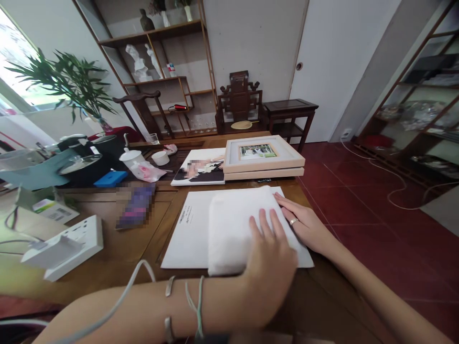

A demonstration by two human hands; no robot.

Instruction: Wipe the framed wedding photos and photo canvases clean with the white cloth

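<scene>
A soft, white folded cloth lies on a flat white board with small dark print near its left edge. My left hand reaches across from the left and rests on the cloth, palm down with its fingers spread. At the cloth's right edge is my right hand, a ring on one finger. Its fingers are stretched out close together along the edge, and the fingertips touch the cloth and board. Neither hand grips anything.
Behind the board, two stacked light-wood picture frames stand beside a flat photo print. Leftward on the wooden table are a white power strip, a blurred purple item, a blue box and a teapot. A cable crosses near my left arm.
</scene>
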